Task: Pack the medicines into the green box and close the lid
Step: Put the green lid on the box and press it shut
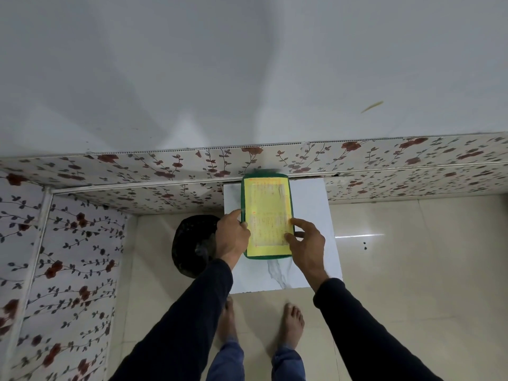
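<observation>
The green box (266, 215) sits on a small white marble-look desk (310, 204) pushed up against a wall with floral wallpaper (137, 171). The lid's on, and most of its top is covered by a yellow label with tiny red print that's too blurry to read. Only the green rim shows around the edges.

Both hands are on it. The left hand (232, 237) is curled around the left edge near the front corner, thumb on top by the label and fingers wrapped down the side, so it's got a proper grip on the box. The right hand (306, 243) is looser: fingers spread and half open, fingertips resting on the right edge and the label's corner, more of a press than a grab.

No loose medicines anywhere on the desk as far as I can see. A round black thing (189, 243) sits on the floor just left of the desk, partly behind the left wrist; can't tell what it is. Dark sleeves, blue trousers and bare feet (292, 323) on pale floor tiles.
</observation>
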